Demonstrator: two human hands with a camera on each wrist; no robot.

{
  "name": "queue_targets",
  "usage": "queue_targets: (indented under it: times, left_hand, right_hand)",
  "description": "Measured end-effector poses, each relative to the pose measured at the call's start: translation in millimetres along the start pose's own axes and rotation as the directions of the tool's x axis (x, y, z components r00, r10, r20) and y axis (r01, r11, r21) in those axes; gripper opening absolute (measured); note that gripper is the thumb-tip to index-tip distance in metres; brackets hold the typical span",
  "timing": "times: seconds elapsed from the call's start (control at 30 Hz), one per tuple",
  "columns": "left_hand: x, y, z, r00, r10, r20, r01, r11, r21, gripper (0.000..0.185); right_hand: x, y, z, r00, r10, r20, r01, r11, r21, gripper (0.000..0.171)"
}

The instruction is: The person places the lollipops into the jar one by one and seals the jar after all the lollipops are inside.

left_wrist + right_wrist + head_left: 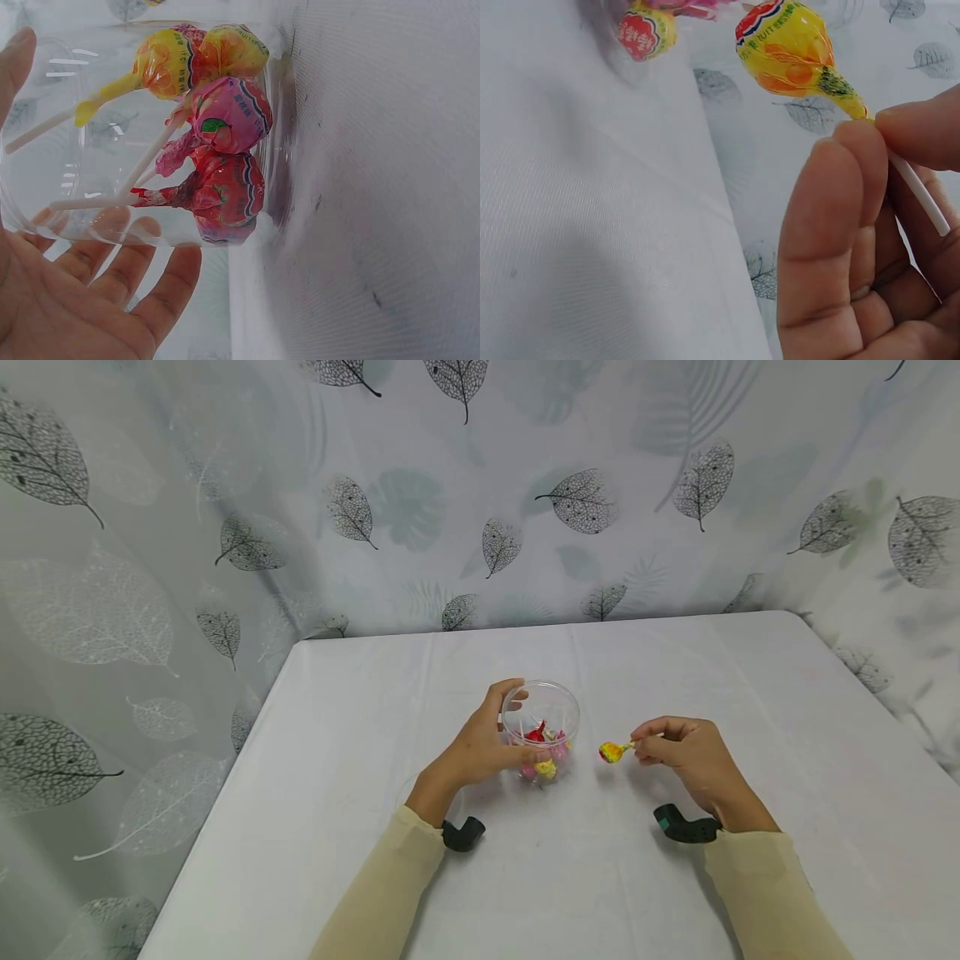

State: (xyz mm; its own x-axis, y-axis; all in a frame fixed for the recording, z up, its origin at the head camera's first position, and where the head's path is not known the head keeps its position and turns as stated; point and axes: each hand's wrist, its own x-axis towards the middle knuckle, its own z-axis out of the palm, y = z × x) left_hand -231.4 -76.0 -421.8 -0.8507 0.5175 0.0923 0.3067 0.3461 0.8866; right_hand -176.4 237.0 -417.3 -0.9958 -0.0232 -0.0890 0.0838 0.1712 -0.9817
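Observation:
My left hand [476, 747] grips a clear plastic jar [555, 703] from its left side, thumb across the front and fingers around the back. Inside the jar, the left wrist view shows several wrapped lollipops, among them a yellow one [163, 66], a pink one [232, 116] and a red one [229, 191], with white sticks toward the open mouth. To the right of the jar, my right hand [686, 756] pinches a yellow lollipop [612, 752] by its stick, just below the twisted wrapper. Its wrapped head points left toward the jar, apart from it.
A white cloth covers the table [540, 877]. The faint edge of a clear round piece [400, 789] shows beside the left wrist. Leaf-patterned curtains [420, 568] hang behind the table and at both sides. A dark wrist device [686, 827] sits at each wrist.

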Motion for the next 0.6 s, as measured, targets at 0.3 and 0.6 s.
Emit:
queue_targets:
  times: [0.3,0.6]
  left_hand:
    - [0.2,0.5,0.0,1.000,-0.001,0.000,0.001,1.000,-0.004,0.103]
    - [-0.4,0.5,0.2,1.000,0.001,0.002,-0.001,1.000,-0.003,0.104]
  right_hand:
    - [-2.4,-3.2,0.9,0.999,-0.035,-0.038,0.037,0.998,0.054,0.012]
    - [-4.8,-5.0,2.0,0.997,-0.041,-0.061,0.047,0.994,0.098,0.011]
